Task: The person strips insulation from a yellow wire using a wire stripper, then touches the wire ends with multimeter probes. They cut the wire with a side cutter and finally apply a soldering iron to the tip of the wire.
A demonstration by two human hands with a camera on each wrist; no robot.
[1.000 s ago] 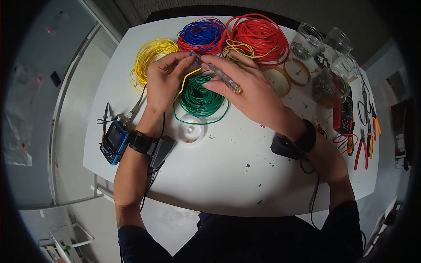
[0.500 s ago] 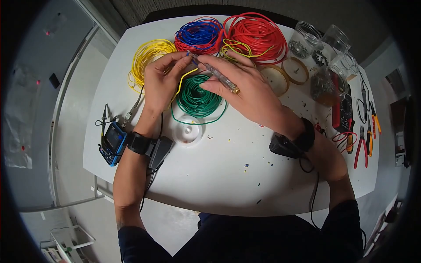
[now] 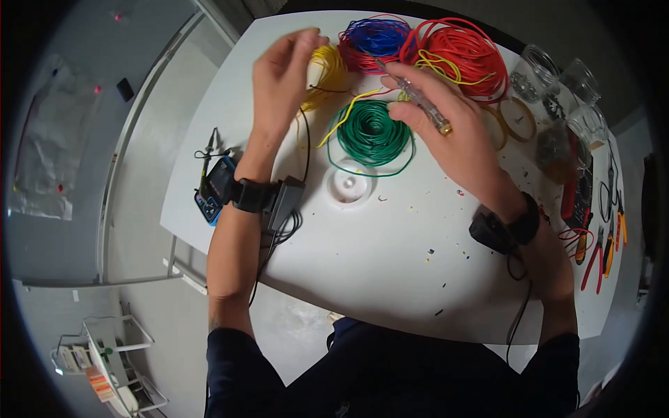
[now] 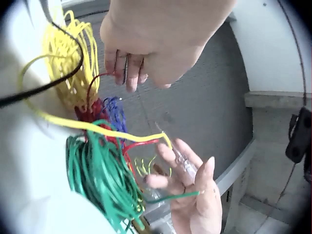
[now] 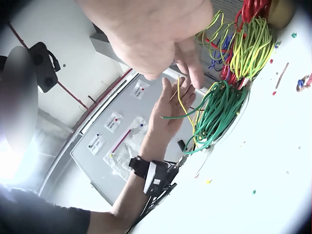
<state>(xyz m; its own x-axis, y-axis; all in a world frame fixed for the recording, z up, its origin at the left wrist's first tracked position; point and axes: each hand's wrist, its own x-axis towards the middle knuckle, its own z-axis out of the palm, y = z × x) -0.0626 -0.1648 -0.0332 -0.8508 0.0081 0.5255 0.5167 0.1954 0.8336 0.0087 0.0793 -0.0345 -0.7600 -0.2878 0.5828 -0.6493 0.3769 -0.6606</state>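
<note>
The left hand (image 3: 280,85), its hold unclear, has parted from the right hand (image 3: 456,125) gripping a screwdriver (image 3: 424,104), seemingly pausing joint work.

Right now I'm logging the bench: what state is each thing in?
Screwdriver: in right hand
Left hand: fingers loosely curled
Green coil: wound, one end loose
Yellow coil: wound, partly hidden
Blue coil: wound
Red coil: wound
Dish: upright, open
Meter: lying, setting unreadable
Red pliers: lying

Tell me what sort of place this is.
Likely an electronics or wiring workshop, judging by the green wire coil, the red meter and the pliers on the white table.
</note>
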